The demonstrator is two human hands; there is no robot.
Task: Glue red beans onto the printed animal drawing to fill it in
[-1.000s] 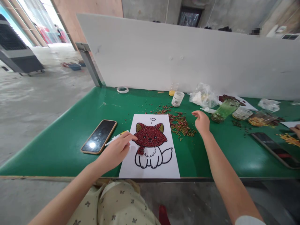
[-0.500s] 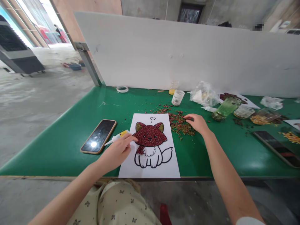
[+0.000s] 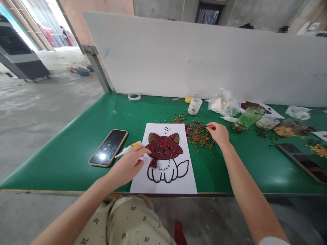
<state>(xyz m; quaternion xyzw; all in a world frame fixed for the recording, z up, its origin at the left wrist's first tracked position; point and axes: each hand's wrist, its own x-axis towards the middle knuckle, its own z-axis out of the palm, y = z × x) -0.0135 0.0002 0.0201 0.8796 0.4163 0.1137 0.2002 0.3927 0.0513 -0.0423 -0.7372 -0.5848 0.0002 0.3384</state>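
A white sheet (image 3: 139, 182) lies at the table's front edge, printed with a cartoon fox (image 3: 163, 149). The fox's head is covered in dark red beans, its ears' insides in green ones; a small red patch sits below the chin, and body and tail are bare white. My left hand (image 3: 133, 159) rests on the sheet's left edge, fingers stretched toward the fox's cheek. Behind it lies a white glue bottle (image 3: 127, 149) with a yellow label. My right hand (image 3: 219, 132) hovers at the right of a mixed bean pile (image 3: 200, 137), thumb and fingers pinched; what they hold is too small to see.
A phone (image 3: 108, 148) lies left of the sheet, another (image 3: 301, 161) far right. Along the back stand a tape roll (image 3: 134, 97), a clear cup (image 3: 195, 106), a plastic bag (image 3: 224, 103) and a tipped green jar (image 3: 247, 119). A white partition (image 3: 163, 58) closes the far side.
My right hand has shifted slightly right, and its fingers have drawn together away from the beans. My left hand has stayed on the sheet. The view has moved a little.
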